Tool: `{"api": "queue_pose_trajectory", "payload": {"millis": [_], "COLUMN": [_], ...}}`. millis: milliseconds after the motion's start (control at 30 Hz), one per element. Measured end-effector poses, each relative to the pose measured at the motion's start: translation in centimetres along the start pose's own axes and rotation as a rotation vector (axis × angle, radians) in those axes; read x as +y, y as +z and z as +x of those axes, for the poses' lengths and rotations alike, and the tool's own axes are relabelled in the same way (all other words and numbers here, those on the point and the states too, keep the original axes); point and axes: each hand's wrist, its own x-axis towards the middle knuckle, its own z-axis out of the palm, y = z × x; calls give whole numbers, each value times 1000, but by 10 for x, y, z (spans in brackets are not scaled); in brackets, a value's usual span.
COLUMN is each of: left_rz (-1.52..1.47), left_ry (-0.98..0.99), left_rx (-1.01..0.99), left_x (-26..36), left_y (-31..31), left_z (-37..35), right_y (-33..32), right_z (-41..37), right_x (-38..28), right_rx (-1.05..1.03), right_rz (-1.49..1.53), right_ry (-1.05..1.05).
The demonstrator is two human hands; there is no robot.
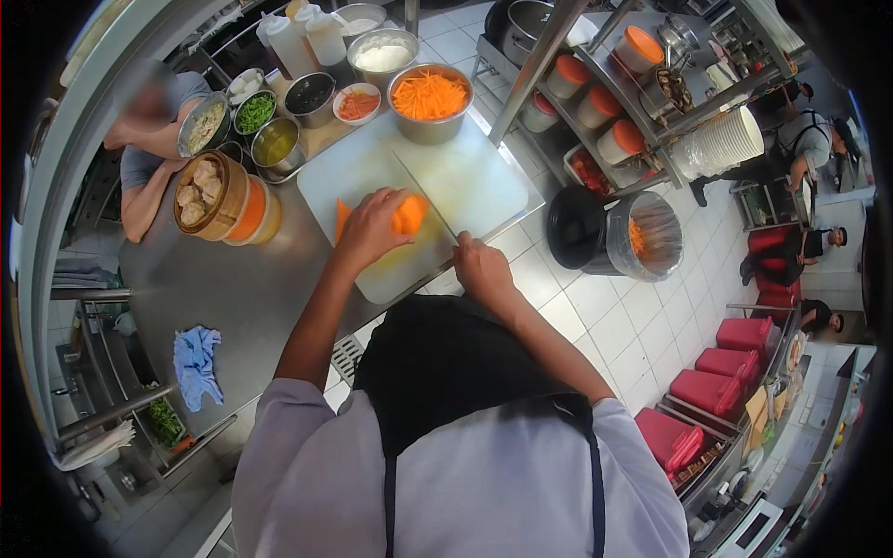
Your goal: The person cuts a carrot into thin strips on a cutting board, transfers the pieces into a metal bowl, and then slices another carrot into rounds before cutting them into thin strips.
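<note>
On the white cutting board (484, 177) lies an orange vegetable piece (410, 215), probably carrot, with my left hand (374, 228) closed over it. Another orange piece (342, 216) shows on the other side of that hand. My right hand (482, 267) is wrapped round the handle of a knife (425, 193), whose blade points away across the board, to the right of the held piece and apart from it. A metal bowl of shredded orange vegetable (430, 97) stands at the board's far edge.
Bowls of chopped greens (254, 113) and yellow liquid (278, 147) stand at the back left, near a bamboo steamer (201, 192). A person (153, 139) leans there. A blue cloth (196, 366) lies left; a lined bin (648, 237) stands right.
</note>
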Motion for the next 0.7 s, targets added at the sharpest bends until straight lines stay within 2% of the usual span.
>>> {"api": "queue_pose_trajectory", "payload": {"millis": [133,333,433,533,700], "left_rz": [59,18,-129,-245,7], "left_ry": [-127,-89,-222,-376,-154], "left_rx": [-56,148,250,229,249], "left_x": [6,-3,-1,3,23], "left_y": [7,32,44,46,29], "left_z": [-14,-19,-21,-20,-26], "right_y": [3,6,8,14,7], "right_z": [-1,-2,-3,-3,-4], "right_x": [-2,-3,-4,-1,-5], "right_rx": [13,27,43,40,20], "right_rz": [-1,-48,-27,-2,-76], "right_ry": [-6,-18,0,19,-16]}}
